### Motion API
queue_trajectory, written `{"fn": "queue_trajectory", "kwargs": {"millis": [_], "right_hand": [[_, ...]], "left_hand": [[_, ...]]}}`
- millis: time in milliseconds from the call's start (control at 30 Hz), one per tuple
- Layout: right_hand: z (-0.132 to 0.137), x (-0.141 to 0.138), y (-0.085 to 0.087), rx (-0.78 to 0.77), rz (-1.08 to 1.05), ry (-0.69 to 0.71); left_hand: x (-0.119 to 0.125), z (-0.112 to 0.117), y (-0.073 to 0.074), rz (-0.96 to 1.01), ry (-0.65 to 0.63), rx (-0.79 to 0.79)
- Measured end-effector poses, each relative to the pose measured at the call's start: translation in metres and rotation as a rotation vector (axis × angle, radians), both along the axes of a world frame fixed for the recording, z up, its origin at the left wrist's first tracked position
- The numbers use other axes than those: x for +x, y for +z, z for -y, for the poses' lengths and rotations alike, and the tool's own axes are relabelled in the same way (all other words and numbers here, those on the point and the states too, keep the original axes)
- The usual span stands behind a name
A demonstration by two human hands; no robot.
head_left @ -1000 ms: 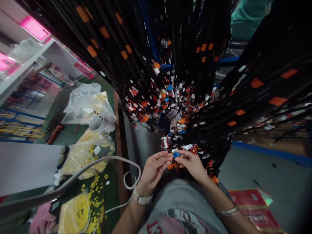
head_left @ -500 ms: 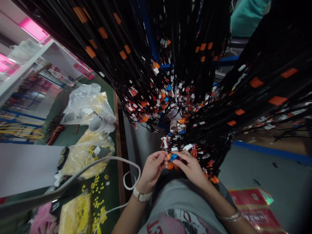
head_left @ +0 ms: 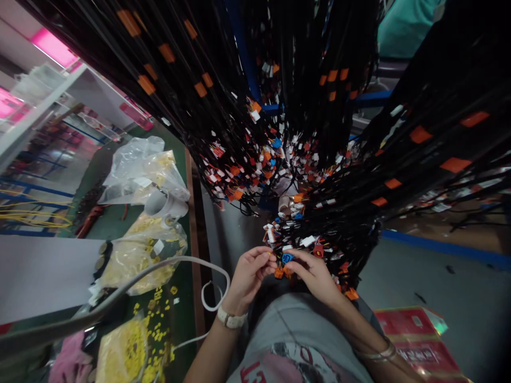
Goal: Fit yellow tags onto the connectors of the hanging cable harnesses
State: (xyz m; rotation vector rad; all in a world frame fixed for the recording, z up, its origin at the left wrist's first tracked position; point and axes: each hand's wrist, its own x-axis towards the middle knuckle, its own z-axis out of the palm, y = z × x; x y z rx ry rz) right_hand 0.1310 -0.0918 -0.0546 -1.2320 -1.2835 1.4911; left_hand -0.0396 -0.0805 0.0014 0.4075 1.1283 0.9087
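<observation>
Now the blue connector (head_left: pixel 287 258) has turned, its face accessible.
Your right hand (head_left: pixel 316 274) pinches it; your left hand (head_left: pixel 248 275), a yellow piece (head_left: pixel 269 254).

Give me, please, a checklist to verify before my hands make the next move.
1. Blue plug held in the right hand: ok, between thumb and fingers.
2. Small piece held in the left hand: cannot tell; only a yellow spot shows at the fingertips.
3. Loose yellow pieces all bagged: not ok, many lie scattered on the green table.
4. Grey cable clear of the left forearm: cannot tell, it loops close by.
</observation>
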Motion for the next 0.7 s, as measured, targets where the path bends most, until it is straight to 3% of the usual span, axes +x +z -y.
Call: {"fn": "queue_trajectory", "kwargs": {"millis": [167, 533, 700], "right_hand": [[0.0001, 0.0017, 0.0013, -0.128, -0.112, -0.003], [0.0001, 0.003, 0.0026, 0.09, 0.002, 0.016], [-0.0033, 0.0075, 0.008, 0.236, 0.102, 0.113]], "left_hand": [[0.0019, -0.0007, -0.0005, -0.033, 0.01, 0.05], [0.0056, 0.0012, -0.001, -0.103, -0.03, 0.088], [0.0063, 0.0016, -0.0026, -0.247, -0.067, 0.203]]}}
